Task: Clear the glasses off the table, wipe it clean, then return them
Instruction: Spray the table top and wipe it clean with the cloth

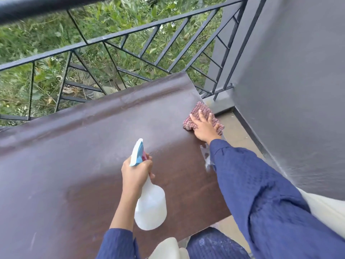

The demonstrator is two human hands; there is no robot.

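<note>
A dark brown table [74, 174] stood on a balcony, its far edge close against a black metal railing [130, 34] with green plants [46, 43] behind the bars. A grey wall [289, 90] rose on the right, and a strip of bare floor [237, 135] showed between it and the table's right edge.

The left hand [136, 172] was curled round the neck of a white spray bottle [151, 208], the fingers wrapped just below the blue and white spray head. The bottle was held over the near middle of the table, its body tilted back towards the person and its nozzle pointing away across the top.

The right hand [204, 128] lay flat with the fingers spread on a red and white checked cloth [200, 109], pressing it onto the table at the right edge, near the far right corner. The cloth was bunched, and part of it reached past the edge. The two hands were well apart, the right one further out than the left.

A small wet patch [205, 154] glistened on the table just beside the right arm's blue sleeve [261, 193], near the right edge. Faint pale streaks and a dull film showed across much of the far and left parts of the top, while the area round the bottle looked darker.
</note>
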